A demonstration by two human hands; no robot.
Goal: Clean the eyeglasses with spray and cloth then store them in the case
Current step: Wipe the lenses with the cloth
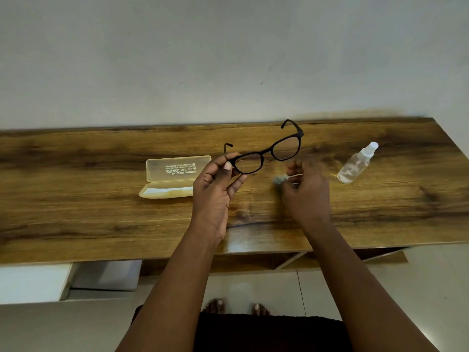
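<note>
While the wooden table carries the open case just left of the eyeglasses and the spray bottle well to their right, left hand pinches the frame's left rim, holding it above the tabletop. Right hand is blurred, seems to grip a small cloth; grip unclear. Wipe step likely, next move: cloth onto lens, light pressure

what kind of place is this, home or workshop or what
Probably a room in a home: a wood-grain table set against a plain painted wall, a pale tiled floor beneath, and the person standing barefoot.
</note>
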